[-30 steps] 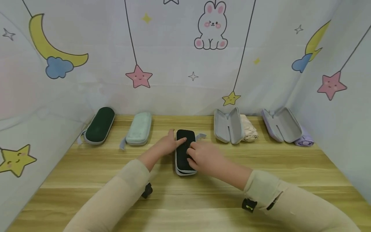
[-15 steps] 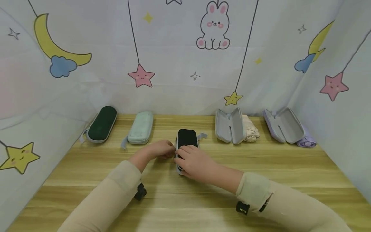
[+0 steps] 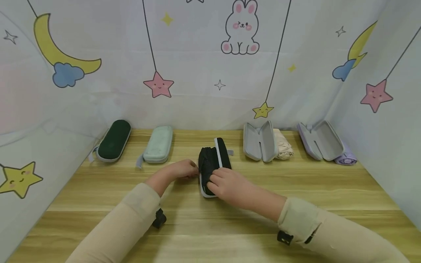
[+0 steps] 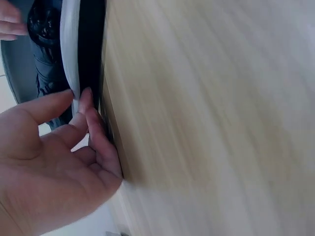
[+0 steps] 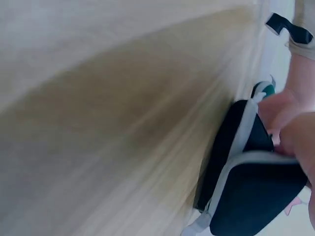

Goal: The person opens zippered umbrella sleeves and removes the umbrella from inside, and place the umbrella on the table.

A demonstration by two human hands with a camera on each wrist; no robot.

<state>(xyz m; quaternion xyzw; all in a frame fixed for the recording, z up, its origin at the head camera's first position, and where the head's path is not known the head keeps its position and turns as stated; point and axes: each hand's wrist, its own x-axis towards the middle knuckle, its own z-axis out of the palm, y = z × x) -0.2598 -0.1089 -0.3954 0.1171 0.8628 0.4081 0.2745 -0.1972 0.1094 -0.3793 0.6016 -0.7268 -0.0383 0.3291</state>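
A black zip case (image 3: 224, 155) with a pale zip edge lies in the middle of the table, its lid raised toward the right. Inside it is a black folded umbrella (image 3: 207, 162), whose gathered fabric also shows in the left wrist view. At the case's left side, my left hand (image 3: 184, 170) pinches the lower half's rim between thumb and fingertips, seen closely in the left wrist view. My right hand (image 3: 231, 188) grips the lid's near edge with curled fingers. In the right wrist view the lid (image 5: 256, 196) stands tilted, and part of that hand is out of frame.
At the back left lie a closed dark green case (image 3: 115, 140) and a closed mint case (image 3: 158, 145). Two grey-lined cases stand unfolded at the back right, beside a beige rolled bundle (image 3: 283, 145) and a purple one (image 3: 346, 156). A printed curtain (image 3: 197, 117) borders the table.
The black case's lid has swung up to the right, exposing the folded umbrella. My left hand has come off the lid to the case's left side; my right hand moved across, then back right.
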